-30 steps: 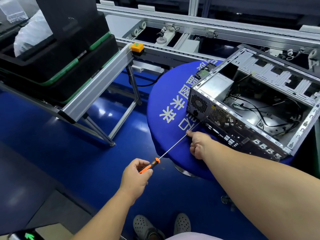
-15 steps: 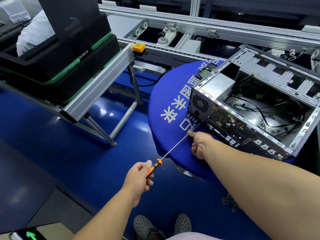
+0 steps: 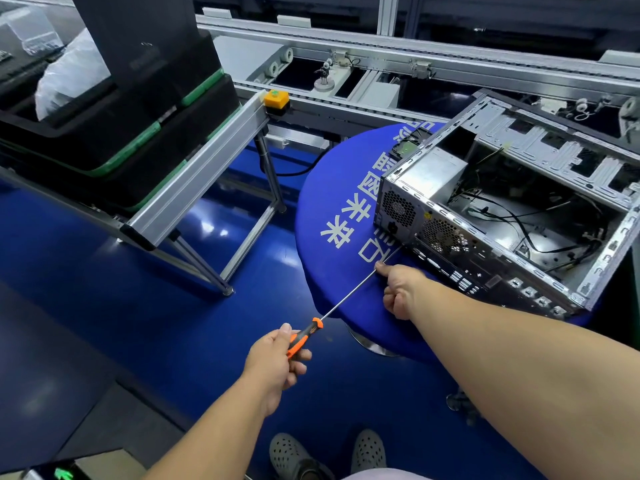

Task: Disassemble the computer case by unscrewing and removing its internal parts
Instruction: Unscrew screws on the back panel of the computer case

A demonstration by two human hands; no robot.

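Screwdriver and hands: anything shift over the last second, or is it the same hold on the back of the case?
Little changed. The left hand regripped the orange handle of the screwdriver, so the thumb now lies further up it, which fits turning. The right hand keeps steadying the shaft, and the tip stays at the rear panel of the computer case. The case has not moved on the blue table.

a factory floor: aluminium conveyor line (image 3: 346, 39) (rollers visible), stacked black crates (image 3: 114, 126).
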